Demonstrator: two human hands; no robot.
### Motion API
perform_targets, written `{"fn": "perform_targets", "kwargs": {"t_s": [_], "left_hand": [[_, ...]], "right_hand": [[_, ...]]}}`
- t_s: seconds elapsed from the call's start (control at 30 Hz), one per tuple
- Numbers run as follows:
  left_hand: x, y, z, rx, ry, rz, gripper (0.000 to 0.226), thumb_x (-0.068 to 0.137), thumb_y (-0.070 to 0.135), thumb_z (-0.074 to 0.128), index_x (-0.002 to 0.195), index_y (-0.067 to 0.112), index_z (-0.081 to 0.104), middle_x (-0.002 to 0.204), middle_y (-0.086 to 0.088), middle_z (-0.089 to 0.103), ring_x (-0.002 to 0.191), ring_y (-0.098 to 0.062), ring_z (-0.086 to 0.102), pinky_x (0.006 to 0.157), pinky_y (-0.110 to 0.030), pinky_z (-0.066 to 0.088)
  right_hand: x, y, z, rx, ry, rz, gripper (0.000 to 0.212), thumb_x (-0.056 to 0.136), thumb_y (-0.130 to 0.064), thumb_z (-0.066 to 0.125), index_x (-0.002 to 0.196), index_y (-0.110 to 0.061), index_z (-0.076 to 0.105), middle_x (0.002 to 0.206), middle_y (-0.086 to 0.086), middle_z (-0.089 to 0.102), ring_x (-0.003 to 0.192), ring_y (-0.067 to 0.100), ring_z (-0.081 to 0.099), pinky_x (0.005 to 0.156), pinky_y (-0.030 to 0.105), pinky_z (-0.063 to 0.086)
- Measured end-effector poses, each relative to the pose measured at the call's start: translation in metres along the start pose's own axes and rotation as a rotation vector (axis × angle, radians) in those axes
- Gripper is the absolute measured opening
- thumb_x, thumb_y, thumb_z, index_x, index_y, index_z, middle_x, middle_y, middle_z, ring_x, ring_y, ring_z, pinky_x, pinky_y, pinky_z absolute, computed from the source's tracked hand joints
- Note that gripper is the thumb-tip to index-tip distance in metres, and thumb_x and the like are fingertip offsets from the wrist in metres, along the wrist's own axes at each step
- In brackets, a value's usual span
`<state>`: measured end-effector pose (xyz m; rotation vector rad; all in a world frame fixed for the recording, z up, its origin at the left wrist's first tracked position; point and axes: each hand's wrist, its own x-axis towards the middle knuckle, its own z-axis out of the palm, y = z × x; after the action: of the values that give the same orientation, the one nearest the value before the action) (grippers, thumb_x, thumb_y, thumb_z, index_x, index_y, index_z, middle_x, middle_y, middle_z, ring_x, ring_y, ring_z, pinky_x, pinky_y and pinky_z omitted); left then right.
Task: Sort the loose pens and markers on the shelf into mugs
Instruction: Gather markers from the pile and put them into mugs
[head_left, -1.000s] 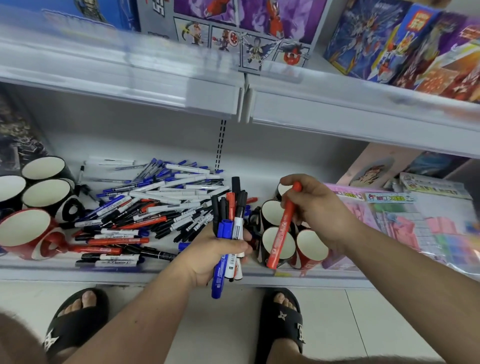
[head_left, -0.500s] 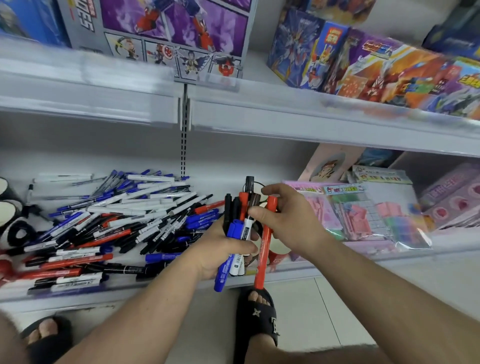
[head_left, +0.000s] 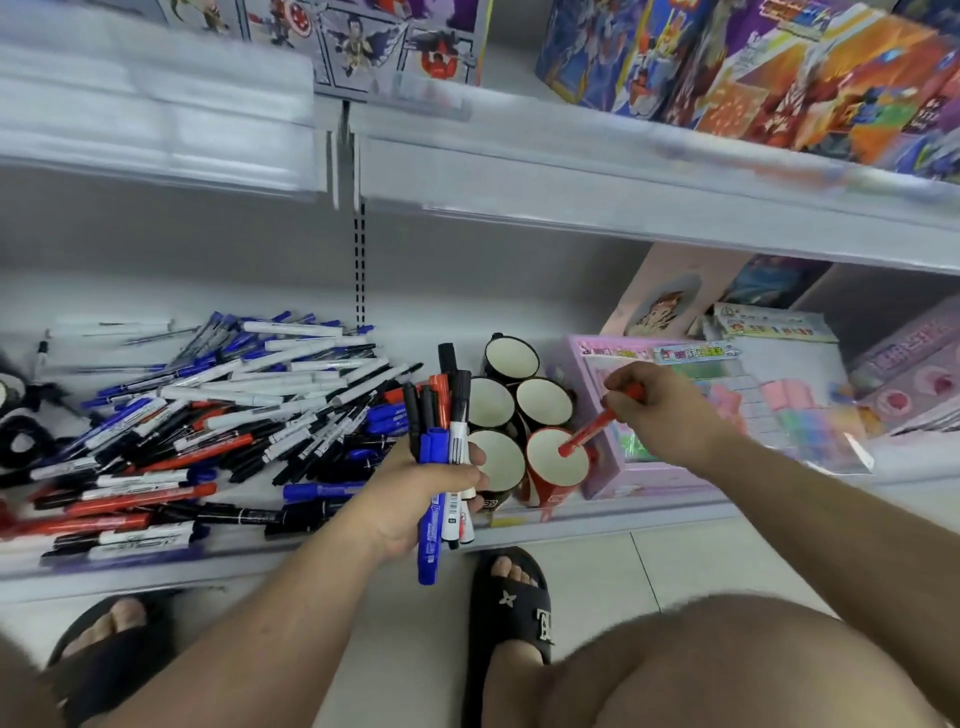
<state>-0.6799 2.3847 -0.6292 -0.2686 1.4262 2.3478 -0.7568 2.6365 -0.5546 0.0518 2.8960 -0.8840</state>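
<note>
The right hand (head_left: 670, 415) has swung its slim red plastic marker (head_left: 597, 423) away from the bundle, tip now dipping into the red ceramic mug (head_left: 558, 467) below its pinching fingers. Left hand (head_left: 415, 499) fingers wrap a mixed bundle of black, blue and red markers (head_left: 441, 447), just left of the mugs.

Bright, even, cool light is filling the scene, casting only soft shadows under the upper shelf (head_left: 571, 171). Motion blur is smearing that shelf's front edge and the toy boxes (head_left: 779, 78) above it, while the pile of pens (head_left: 208, 415) is showing slight streaking. The wide-angle lens is bending straight lines toward the frame's edges. No harsh glare is showing.
</note>
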Motion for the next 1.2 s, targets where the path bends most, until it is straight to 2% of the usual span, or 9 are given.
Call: {"fn": "perform_targets", "kwargs": {"t_s": [0.17,0.33,0.43,0.5,0.67,0.8,0.9,1.03,1.2], "left_hand": [[0.01,0.0,-0.006,0.083,0.042,-0.027,0.024,0.063,0.001,0.073,0.087,0.003,0.068,0.078,-0.013,0.068,0.075,-0.024,0.068,0.074,-0.042,0.057],[0.021,-0.002,-0.016,0.314,0.122,0.051,0.023,0.079,-0.005,0.072,0.097,0.006,0.065,0.08,-0.002,0.07,0.075,-0.019,0.066,0.065,-0.038,0.053],[0.026,0.0,-0.013,0.37,0.128,0.104,0.029,0.078,-0.006,0.072,0.102,0.007,0.062,0.075,0.006,0.069,0.074,-0.014,0.066,0.067,-0.033,0.053],[0.028,0.004,-0.009,0.379,0.105,0.137,0.033,0.077,-0.006,0.073,0.101,0.014,0.062,0.076,0.006,0.07,0.076,-0.013,0.067,0.069,-0.028,0.053],[0.025,0.008,-0.002,0.414,0.045,0.135,0.031,0.08,-0.001,0.073,0.1,0.019,0.06,0.093,-0.007,0.071,0.087,-0.022,0.068,0.083,-0.04,0.057],[0.022,0.004,-0.004,0.121,0.094,-0.032,0.014,0.084,0.003,0.069,0.097,0.01,0.066,0.086,-0.012,0.07,0.083,-0.031,0.067,0.071,-0.049,0.056],[0.022,0.001,-0.008,-0.025,0.184,-0.056,0.016,0.087,-0.008,0.058,0.087,0.005,0.067,0.08,-0.01,0.07,0.071,-0.023,0.07,0.068,-0.04,0.058],[0.019,0.0,-0.009,-0.002,0.192,-0.064,0.024,0.088,-0.014,0.051,0.105,0.0,0.062,0.083,-0.009,0.069,0.067,-0.018,0.071,0.057,-0.032,0.056],[0.014,0.002,-0.005,0.05,0.17,-0.05,0.03,0.087,-0.015,0.051,0.113,-0.002,0.059,0.081,-0.008,0.069,0.067,-0.018,0.071,0.057,-0.032,0.056]], "right_hand": [[0.019,0.009,0.038,-0.004,-0.007,0.074,0.013,0.094,-0.013,0.056,0.1,-0.02,0.065,0.1,0.005,0.069,0.085,0.023,0.062,0.072,0.028,0.045],[0.019,-0.051,0.039,0.13,-0.169,-0.125,0.028,0.087,0.002,0.049,0.085,-0.024,0.062,0.07,0.002,0.068,0.06,0.006,0.06,0.06,0.026,0.048],[0.014,-0.085,0.039,0.055,-0.367,-0.304,0.009,0.094,-0.019,0.06,0.087,-0.024,0.06,0.066,0.005,0.068,0.054,0.007,0.057,0.056,0.028,0.047],[0.014,-0.096,0.041,0.01,-0.442,-0.335,0.018,0.09,-0.039,0.066,0.087,-0.023,0.059,0.065,0.005,0.068,0.057,0.012,0.059,0.058,0.032,0.049],[0.016,-0.098,0.043,0.103,-0.382,-0.243,0.027,0.087,-0.037,0.072,0.087,-0.011,0.064,0.057,-0.003,0.063,0.052,0.007,0.059,0.052,0.021,0.046],[0.014,-0.085,0.028,0.275,-0.322,-0.154,0.023,0.091,-0.025,0.069,0.089,-0.003,0.063,0.053,-0.002,0.062,0.045,0.009,0.055,0.044,0.02,0.043],[0.016,-0.066,0.006,0.398,-0.151,-0.106,0.014,0.094,-0.019,0.064,0.087,-0.006,0.063,0.059,0.004,0.063,0.048,0.013,0.055,0.043,0.02,0.04],[0.013,-0.025,-0.013,0.382,0.044,-0.056,0.013,0.098,-0.015,0.056,0.087,-0.011,0.059,0.064,0.005,0.064,0.047,0.017,0.052,0.049,0.033,0.044],[0.011,0.033,0.012,0.266,0.095,0.068,0.01,0.098,-0.014,0.051,0.09,-0.018,0.056,0.085,0.007,0.071,0.057,0.021,0.06,0.068,0.044,0.054]]}}
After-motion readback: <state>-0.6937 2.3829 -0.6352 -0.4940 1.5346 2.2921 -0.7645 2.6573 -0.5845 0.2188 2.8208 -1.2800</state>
